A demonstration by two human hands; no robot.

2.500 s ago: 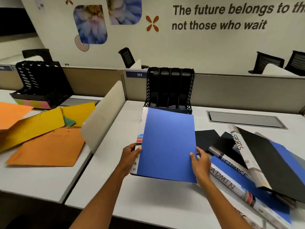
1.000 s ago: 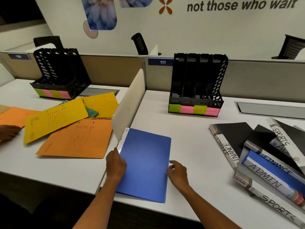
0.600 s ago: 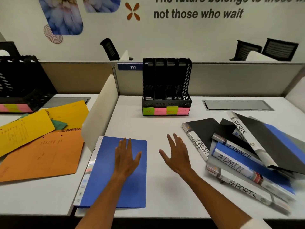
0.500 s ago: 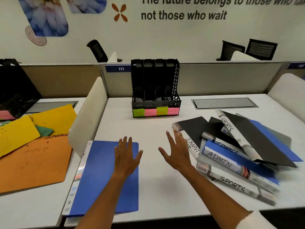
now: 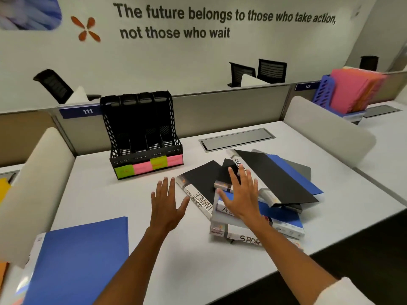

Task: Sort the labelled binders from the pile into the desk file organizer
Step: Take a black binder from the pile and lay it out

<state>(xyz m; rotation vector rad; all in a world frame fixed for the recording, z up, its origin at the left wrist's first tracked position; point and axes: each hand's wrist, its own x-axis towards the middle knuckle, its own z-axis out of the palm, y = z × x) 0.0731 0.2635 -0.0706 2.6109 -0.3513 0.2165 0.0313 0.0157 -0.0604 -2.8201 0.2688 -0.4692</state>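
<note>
A black mesh file organizer (image 5: 141,137) with four slots and green and pink labels stands at the back of the white desk (image 5: 132,194). A blue binder (image 5: 74,258) lies flat at the near left. To the right lies a pile of black and blue binders (image 5: 275,179), with spines reading FINANCE (image 5: 199,200) and SPORTS (image 5: 246,237). My left hand (image 5: 166,205) hovers open over the desk beside the FINANCE binder. My right hand (image 5: 241,194) is spread open over the pile, covering part of a blue binder's label.
Low beige dividers (image 5: 33,183) flank the desk on both sides. A grey cable hatch (image 5: 236,138) sits behind the pile. A blue organizer with pink folders (image 5: 350,93) stands on the desk to the right. Black chairs stand beyond the back partition.
The blue binder was laid flat at the near left and let go. Both hands then moved right, and the right hand now reaches over the pile.
</note>
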